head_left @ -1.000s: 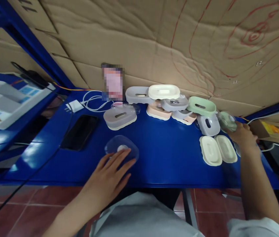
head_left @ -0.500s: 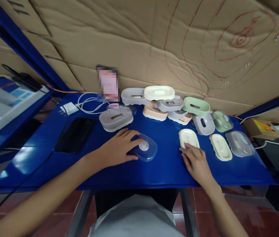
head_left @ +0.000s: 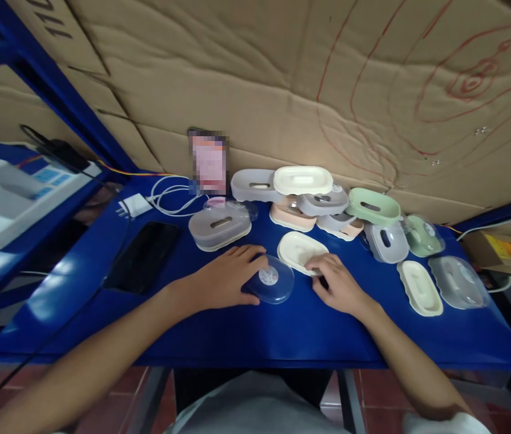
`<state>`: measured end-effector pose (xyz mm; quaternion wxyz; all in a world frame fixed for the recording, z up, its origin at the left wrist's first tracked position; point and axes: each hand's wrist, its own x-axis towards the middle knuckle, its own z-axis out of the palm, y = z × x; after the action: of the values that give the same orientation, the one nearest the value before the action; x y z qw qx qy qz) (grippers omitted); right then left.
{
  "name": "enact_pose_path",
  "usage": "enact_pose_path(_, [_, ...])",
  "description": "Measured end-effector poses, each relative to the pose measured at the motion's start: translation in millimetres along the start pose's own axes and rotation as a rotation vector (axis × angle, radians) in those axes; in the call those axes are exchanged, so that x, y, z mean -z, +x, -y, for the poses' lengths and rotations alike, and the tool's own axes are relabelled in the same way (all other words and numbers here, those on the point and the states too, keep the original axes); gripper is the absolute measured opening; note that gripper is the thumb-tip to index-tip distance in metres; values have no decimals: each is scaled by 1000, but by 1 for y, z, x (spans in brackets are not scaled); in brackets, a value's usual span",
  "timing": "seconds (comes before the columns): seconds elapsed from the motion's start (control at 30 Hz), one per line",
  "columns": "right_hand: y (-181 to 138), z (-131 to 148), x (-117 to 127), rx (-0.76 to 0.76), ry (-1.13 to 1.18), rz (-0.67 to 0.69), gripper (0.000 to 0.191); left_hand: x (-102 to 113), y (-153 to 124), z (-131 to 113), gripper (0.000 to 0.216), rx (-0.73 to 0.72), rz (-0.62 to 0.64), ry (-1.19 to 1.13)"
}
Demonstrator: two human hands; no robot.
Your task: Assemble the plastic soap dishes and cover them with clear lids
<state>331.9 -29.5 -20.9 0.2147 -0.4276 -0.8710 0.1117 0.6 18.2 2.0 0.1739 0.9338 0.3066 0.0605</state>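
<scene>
My left hand (head_left: 228, 277) curves round the left end of a clear oval lid (head_left: 277, 283) with a round label, its thumb at the near edge and fingers over the top. The lid lies on the blue table. Just beyond it to the right, a cream soap-dish tray (head_left: 298, 248) is gripped at its right end by my right hand (head_left: 334, 283), fingers on top and thumb below. To the left behind my hand sits a grey soap-dish body on a cream base (head_left: 219, 226). The hands and lid are close together; the tray's edge nearly meets the lid.
Piled at the back are grey, peach, cream and green dish parts, including a green body (head_left: 373, 208). Another cream tray (head_left: 420, 289) and a translucent cover (head_left: 457, 283) lie at right. A black phone (head_left: 142, 256), charger (head_left: 135, 205) and cable occupy the left; cardboard stands behind.
My right hand has moved left with the cream tray, bringing it beside the clear lid. My left hand stays at the lid. The view has shifted slightly.
</scene>
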Motion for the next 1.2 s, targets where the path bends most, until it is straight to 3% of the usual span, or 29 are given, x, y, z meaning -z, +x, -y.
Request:
enact_pose_path(0.23, [-9,1,12,-64,-55,-13,15,10,0,3,52,-44,-160,87])
enact_pose_path(0.43, [-5,10,6,-49,-97,-10,31,33,-3,20,29,309,-335,407])
enact_pose_path(0.6, [-5,8,1,-39,-135,-19,26,33,-11,26,29,435,-266,496])
enact_pose_path(0.8, [-5,4,1,-49,-177,-45,19,35,-9,15,24,386,-275,388])
enact_pose_path(0.93, [-7,16,4,-49,-142,-105,22,29,-9,17,18,404,-301,377])
enact_pose_path(1.07, [-14,53,4,180,-52,-140,33,25,-6,22,15,402,-260,369])
enact_pose_path(1.2, [-20,92,-6,545,-85,-16,24,26,-4,20,20,391,-321,331])
